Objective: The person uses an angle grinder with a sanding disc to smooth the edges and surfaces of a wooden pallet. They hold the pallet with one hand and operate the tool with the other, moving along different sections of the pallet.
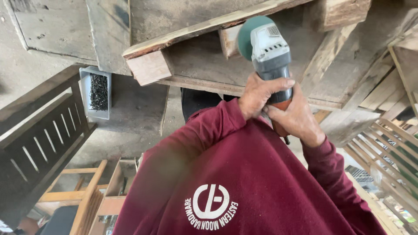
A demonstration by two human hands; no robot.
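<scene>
A: Largest item?
B: One wooden pallet frame [261,56], rough boards and blocks, standing ahead of the person. Stiff, heavy by the look, splintery.

A: Next?
B: One dark slatted bench [39,139] at left; pale slatted frames [383,143] at right, count unclear.

A: The tool?
B: One angle grinder [267,52], grey body, green disc guard, held up against a pallet block [229,40]. Rigid, probably weighty at the head, likely to kick; best held on the slim rear body, clear of the disc.

A: Hands?
B: Two. Left hand [257,96] and right hand [298,118] are both clenched around the grinder's rear body, touching each other.

A: Smallest?
B: One white tray of dark nails [98,92], on the floor; nails too many to count.
</scene>
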